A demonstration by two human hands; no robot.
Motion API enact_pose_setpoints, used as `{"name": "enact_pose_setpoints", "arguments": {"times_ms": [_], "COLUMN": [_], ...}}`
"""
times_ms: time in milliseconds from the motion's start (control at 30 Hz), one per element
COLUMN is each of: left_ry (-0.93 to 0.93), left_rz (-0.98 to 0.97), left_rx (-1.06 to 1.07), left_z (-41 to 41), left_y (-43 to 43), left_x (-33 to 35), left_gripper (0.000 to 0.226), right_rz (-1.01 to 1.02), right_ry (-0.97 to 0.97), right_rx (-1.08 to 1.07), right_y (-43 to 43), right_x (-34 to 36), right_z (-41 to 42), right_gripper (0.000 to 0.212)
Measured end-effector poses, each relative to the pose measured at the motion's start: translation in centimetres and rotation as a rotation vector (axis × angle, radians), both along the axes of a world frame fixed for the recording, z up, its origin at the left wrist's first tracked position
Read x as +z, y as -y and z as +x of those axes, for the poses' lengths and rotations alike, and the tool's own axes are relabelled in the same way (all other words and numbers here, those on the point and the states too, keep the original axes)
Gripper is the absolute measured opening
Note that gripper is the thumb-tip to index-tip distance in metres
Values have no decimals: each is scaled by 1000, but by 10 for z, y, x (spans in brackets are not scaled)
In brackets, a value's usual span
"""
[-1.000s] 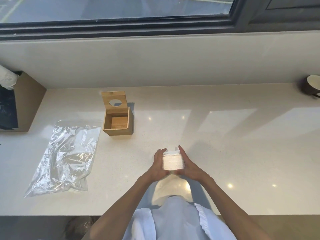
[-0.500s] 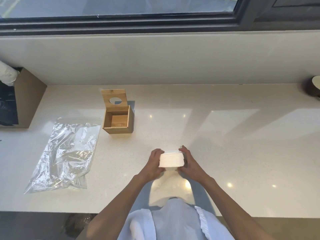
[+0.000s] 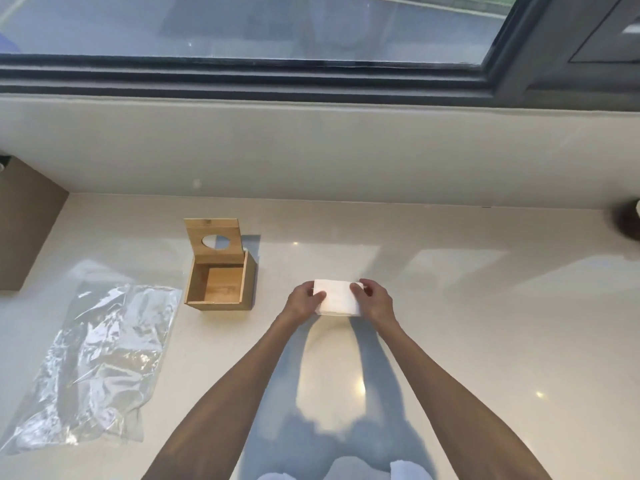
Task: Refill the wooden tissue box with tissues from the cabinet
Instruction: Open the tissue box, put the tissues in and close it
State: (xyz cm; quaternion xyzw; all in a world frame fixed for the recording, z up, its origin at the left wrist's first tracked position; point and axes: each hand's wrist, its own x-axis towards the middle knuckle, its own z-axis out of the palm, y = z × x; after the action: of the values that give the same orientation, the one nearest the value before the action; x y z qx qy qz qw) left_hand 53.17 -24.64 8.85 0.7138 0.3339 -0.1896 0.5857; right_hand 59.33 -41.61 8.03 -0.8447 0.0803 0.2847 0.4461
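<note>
A white stack of tissues (image 3: 338,296) is held above the pale countertop (image 3: 450,323) between both hands. My left hand (image 3: 303,301) grips its left side with the thumb on top. My right hand (image 3: 375,299) grips its right side, thumb over the top edge. The wooden tissue box (image 3: 219,284) stands to the left of the hands, apart from them. Its lid with a round hole (image 3: 212,240) is tipped up at the back, and the box's inside shows bare wood.
A crumpled clear plastic bag (image 3: 97,355) lies flat at the left of the counter. A brown cardboard box (image 3: 24,223) stands at the far left against the wall. A dark cup (image 3: 628,221) sits at the far right edge. A window runs above the back ledge.
Both hands have carried the tissue stack forward, away from my body, turning it so its flat top now faces up. The box and the bag lie as before.
</note>
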Motion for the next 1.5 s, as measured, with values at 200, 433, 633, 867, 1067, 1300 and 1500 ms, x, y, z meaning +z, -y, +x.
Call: {"name": "enact_pose_setpoints", "arguments": {"times_ms": [200, 433, 633, 867, 1067, 1300, 1500], "left_ry": [13, 46, 261, 350, 189, 261, 337], "left_rz": [136, 121, 248, 270, 217, 336, 389], "left_rx": [89, 71, -97, -81, -57, -420, 57], "left_z": [2, -9, -60, -154, -209, -212, -187], "left_y": [12, 15, 28, 33, 19, -11, -102], "left_x": [2, 6, 12, 4, -25, -15, 35], "left_gripper": [37, 55, 33, 42, 71, 53, 15], "right_rz": [-125, -4, -23, -296, -447, -616, -519], "right_ry": [74, 91, 400, 643, 624, 643, 365], "right_rx": [32, 138, 279, 680, 777, 987, 871], "right_y": [5, 13, 34, 35, 15, -11, -85], "right_x": [0, 3, 22, 24, 4, 11, 87], "right_z": [-1, -19, -67, -143, -182, -185, -114], "right_gripper": [44, 55, 38, 47, 60, 49, 40]}}
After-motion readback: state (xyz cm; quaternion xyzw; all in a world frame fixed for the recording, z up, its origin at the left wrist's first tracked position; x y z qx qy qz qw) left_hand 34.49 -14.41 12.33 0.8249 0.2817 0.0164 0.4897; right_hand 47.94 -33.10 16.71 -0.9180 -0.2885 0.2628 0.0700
